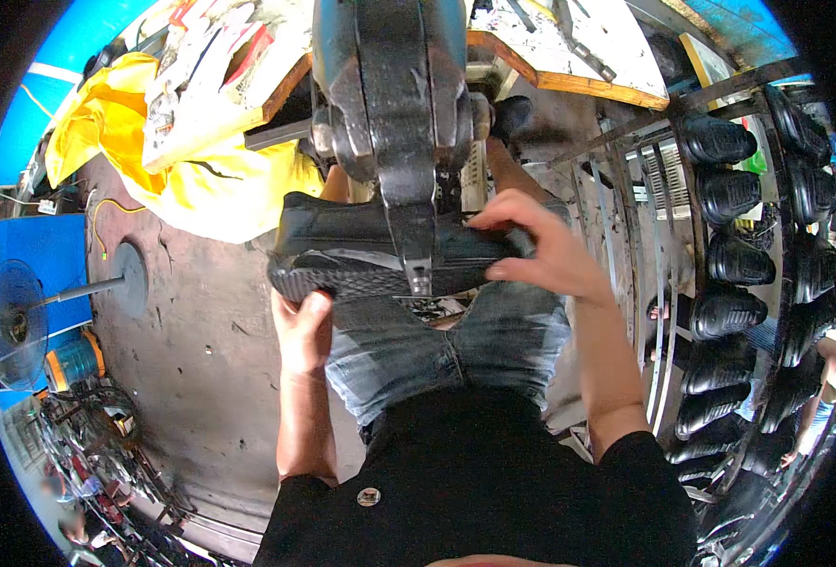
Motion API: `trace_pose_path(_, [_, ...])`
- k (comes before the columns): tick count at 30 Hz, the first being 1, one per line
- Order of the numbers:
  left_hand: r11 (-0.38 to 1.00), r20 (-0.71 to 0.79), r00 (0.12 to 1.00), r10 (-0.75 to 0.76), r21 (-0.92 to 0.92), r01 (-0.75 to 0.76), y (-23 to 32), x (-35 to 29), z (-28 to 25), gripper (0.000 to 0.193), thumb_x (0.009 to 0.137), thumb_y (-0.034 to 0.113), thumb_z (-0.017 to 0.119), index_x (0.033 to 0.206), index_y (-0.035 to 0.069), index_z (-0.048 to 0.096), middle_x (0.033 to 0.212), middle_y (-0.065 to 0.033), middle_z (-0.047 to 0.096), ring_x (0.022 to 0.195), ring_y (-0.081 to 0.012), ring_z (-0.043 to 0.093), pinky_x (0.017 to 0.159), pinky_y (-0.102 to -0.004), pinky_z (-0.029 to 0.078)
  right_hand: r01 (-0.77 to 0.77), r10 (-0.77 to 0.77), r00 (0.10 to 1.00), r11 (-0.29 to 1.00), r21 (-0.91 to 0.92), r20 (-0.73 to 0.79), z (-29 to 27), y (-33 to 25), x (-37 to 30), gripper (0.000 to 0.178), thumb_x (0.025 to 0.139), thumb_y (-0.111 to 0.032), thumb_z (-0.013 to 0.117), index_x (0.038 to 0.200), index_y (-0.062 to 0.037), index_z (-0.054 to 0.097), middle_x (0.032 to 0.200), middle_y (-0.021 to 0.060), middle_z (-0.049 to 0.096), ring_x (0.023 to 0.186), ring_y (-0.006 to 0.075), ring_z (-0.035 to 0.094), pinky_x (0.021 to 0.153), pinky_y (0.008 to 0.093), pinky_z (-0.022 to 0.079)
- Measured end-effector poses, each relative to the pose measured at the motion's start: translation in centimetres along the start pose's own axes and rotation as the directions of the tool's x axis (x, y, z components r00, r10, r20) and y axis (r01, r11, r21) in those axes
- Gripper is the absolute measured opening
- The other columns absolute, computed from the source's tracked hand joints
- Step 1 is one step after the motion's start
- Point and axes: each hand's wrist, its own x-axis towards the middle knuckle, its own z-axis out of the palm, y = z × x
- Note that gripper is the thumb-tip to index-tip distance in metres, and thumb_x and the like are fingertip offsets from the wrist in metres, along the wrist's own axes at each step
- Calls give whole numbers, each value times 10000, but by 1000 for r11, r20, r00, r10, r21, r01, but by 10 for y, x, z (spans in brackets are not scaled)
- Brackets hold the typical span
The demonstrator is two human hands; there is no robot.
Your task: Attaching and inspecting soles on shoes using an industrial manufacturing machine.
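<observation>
Under machine head [394, 104]: hands [303, 326] gripping shoe [361, 250]

One head-worn fisheye looks steeply down, close over the person's lap, its rim probably too warped to judge.

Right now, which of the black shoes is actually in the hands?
The black shoe under the dark machine head, gripped by the left hand and right hand. The other shoes sit untouched on the rack at right.

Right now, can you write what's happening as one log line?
left hand: holds black shoe at toe end | right hand: grips heel end | shoe: under dark metal press | right: rack of black shoes
</observation>
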Motion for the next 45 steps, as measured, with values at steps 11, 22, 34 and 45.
trace_pose_path(11, [926, -86, 936, -342, -203, 320, -41, -2, -24, 565, 938, 472, 671, 1377, 136, 558, 1348, -42, 617, 1244, -253, 570, 1084, -462, 412, -286, 334, 942, 788, 545, 10, 58, 87, 56, 229, 945, -140, 700, 1127, -2, 699, 933, 12, 693, 881, 103, 631, 842, 263, 506])
trace_pose_path(22, [980, -90, 979, -184, -92, 176, -49, 8, -15, 678, 879, 220, 790, 1439, 61, 441, 1294, -72, 597, 1166, -207, 603, 999, -396, 507, 124, -135, 990, 977, -176, -50, 41, -31, 11, 821, 841, -322, 797, 1509, -40, 413, 1402, 192, 536, 1201, 298, 573, 1074, 399, 432])
trace_pose_path(34, [997, -183, 983, 3, -79, -18, -33, -16, -23, 787, 979, 386, 652, 1589, 90, 254, 1527, -125, 455, 1418, -301, 416, 1177, -474, 340, 15, -28, 990, 995, -95, -142, 76, 45, 75, 305, 816, 58, 647, 1105, -40, 655, 1044, 170, 724, 954, 343, 716, 802, 418, 556])
trace_pose_path(45, [764, -29, 868, -495, -490, 419, -44, 26, -25, 618, 1054, 516, 448, 1489, 77, 454, 1453, -121, 560, 1320, -280, 550, 1130, -475, 427, 28, -54, 978, 991, -129, -204, 92, 56, 4, 980, 683, -65, 828, 1529, -33, 335, 1594, 220, 326, 1475, 419, 308, 1218, 473, 273])
